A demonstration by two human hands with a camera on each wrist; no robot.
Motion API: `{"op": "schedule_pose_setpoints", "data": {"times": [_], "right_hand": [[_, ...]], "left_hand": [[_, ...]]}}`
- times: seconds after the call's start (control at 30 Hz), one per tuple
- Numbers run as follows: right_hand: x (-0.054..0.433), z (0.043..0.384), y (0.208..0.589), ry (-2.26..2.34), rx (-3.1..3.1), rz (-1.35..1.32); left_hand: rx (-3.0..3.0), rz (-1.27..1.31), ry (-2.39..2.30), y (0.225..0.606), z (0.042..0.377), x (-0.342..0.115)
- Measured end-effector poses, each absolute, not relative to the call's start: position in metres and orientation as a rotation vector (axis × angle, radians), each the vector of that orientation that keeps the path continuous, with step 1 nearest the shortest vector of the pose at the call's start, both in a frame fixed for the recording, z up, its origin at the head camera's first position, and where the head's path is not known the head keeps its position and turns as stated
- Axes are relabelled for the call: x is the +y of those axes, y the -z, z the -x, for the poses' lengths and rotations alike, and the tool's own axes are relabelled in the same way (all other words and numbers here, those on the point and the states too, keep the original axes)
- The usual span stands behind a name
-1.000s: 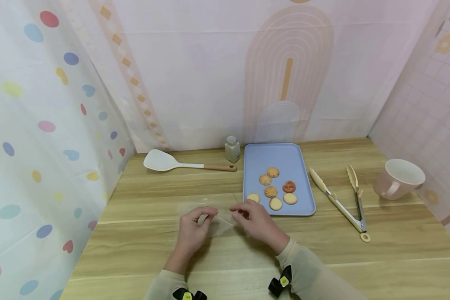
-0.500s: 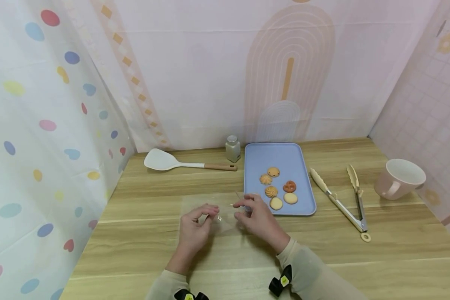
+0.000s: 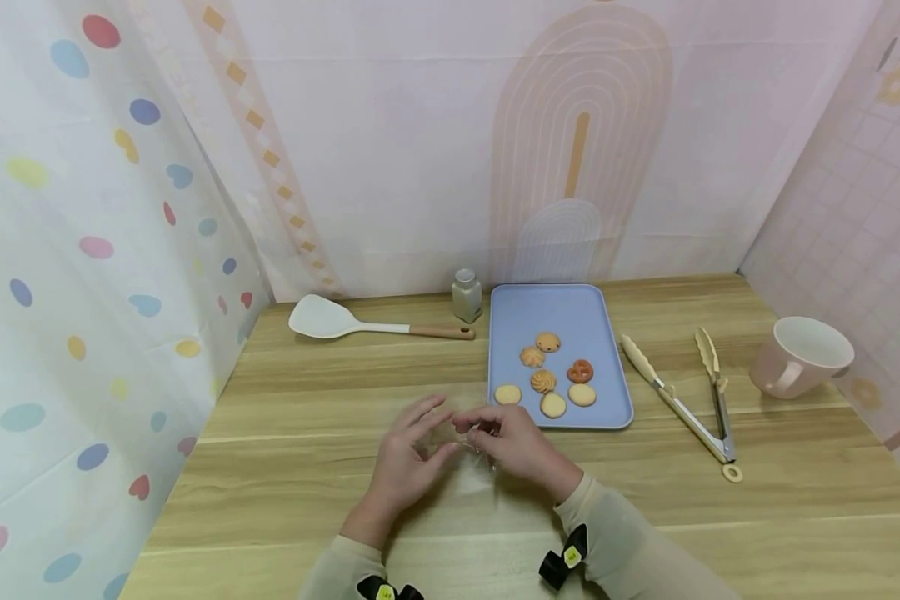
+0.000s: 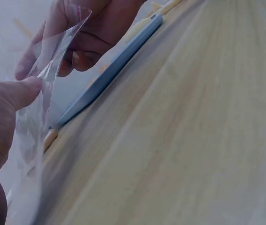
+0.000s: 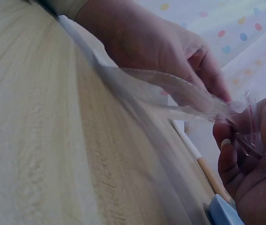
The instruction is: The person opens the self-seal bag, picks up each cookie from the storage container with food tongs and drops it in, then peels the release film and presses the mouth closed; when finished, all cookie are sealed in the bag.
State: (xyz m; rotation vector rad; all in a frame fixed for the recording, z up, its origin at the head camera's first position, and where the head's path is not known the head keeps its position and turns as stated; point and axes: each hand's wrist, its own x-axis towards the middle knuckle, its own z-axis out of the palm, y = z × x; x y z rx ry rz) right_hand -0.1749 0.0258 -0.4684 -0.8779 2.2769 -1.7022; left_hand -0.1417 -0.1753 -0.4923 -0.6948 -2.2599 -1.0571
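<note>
R grip (image 3: 516, 443) on thin, shiny clr bag (image 5: 163, 84) w/ red print (image 5: 251, 112)

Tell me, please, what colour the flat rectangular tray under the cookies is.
The tray is pale blue; the head view shows it best.

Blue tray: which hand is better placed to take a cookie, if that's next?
Probably the right hand: nearer the blue tray, though pinching the clear plastic bag. The left hand sits farther off.
</note>
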Motion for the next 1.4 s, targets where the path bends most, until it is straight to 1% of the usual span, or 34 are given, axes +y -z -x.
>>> {"op": "schedule_pose_setpoints", "data": {"times": [0.37, 0.63, 0.87, 1.17, 1.4], "right_hand": [[0.028, 0.179, 0.473, 1.75, 2.191, 0.929], [0.026, 0.179, 0.473, 1.664, 2.415, 0.79], [0.024, 0.179, 0.474, 1.614, 2.573, 0.778], [0.025, 0.177, 0.475, 1.525, 2.642, 0.664], [0.024, 0.179, 0.477, 1.416, 2.792, 0.671]], "left_hand": [[-2.119, 0.755, 0.945, 0.492, 0.145, -0.176], [-2.106, 0.716, 0.968, 0.491, 0.146, -0.175], [-2.037, 0.696, 0.989, 0.491, 0.147, -0.175], [-2.032, 0.709, 0.95, 0.488, 0.145, -0.172], [-2.008, 0.729, 0.901, 0.484, 0.145, -0.169]]}}
